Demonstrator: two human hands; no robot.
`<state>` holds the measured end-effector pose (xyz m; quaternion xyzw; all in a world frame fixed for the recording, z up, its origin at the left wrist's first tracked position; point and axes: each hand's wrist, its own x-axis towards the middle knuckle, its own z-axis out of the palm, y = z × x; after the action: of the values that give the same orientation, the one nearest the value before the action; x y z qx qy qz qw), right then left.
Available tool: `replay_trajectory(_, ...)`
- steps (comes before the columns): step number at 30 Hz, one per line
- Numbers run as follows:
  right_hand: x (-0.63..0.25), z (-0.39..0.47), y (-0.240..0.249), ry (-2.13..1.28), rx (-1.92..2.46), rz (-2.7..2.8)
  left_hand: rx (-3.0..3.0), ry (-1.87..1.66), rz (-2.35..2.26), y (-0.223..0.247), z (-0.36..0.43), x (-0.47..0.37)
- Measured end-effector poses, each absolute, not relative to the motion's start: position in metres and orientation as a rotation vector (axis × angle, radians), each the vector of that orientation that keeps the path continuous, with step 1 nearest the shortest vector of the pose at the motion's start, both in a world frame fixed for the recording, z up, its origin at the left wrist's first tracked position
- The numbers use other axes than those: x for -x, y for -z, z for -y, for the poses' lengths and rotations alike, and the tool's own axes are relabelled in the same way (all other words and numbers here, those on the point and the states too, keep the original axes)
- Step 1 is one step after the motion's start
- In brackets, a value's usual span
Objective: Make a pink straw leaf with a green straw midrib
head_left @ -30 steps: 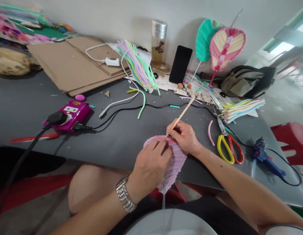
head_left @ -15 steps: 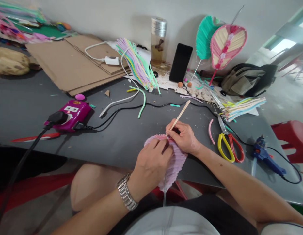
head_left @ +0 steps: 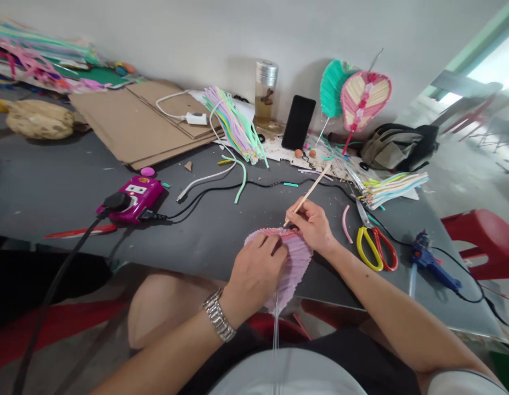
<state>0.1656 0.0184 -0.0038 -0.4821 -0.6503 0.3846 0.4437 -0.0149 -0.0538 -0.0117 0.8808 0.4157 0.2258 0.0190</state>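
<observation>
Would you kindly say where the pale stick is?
In the head view, the pale stick is right of centre in the right hand, its lower tip near the pleated piece.

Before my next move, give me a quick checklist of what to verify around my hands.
1. Left hand on the lilac fan: ok.
2. Right hand gripping the pale stick: ok.
3. Stick's lower tip touching the fan: cannot tell; it is at the upper edge.
4. Fan wholly over the table: not ok; its lower end reaches past the near edge.
5. Scissors clear of both hands: ok.
6. Glue gun hot: cannot tell.
</observation>
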Motion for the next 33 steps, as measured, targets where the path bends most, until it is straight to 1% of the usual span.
replay_trajectory(3, -0.170, -0.015, 0.006, -0.883, 1.248, 1.623, -2.741, -0.699, -1.287, 0.012, 0.054, 0.015)
replay_trajectory(11, -0.167, -0.009, 0.010, -0.739, 1.217, 1.778, -2.729, -0.749, -1.258, 0.011, 0.053, 0.016)
replay_trajectory(18, -0.165, -0.004, 0.012, -0.455, 1.173, 2.078, -2.710, -0.759, -1.246, 0.011, 0.054, 0.016)
replay_trajectory(24, -0.167, -0.003, 0.010, -0.716, 1.183, 1.725, -2.727, -0.747, -1.245, 0.010, 0.054, 0.015)
replay_trajectory(33, -0.165, -0.005, 0.010, -0.769, 1.156, 1.795, -2.713, -0.727, -1.259, 0.011, 0.054, 0.016)
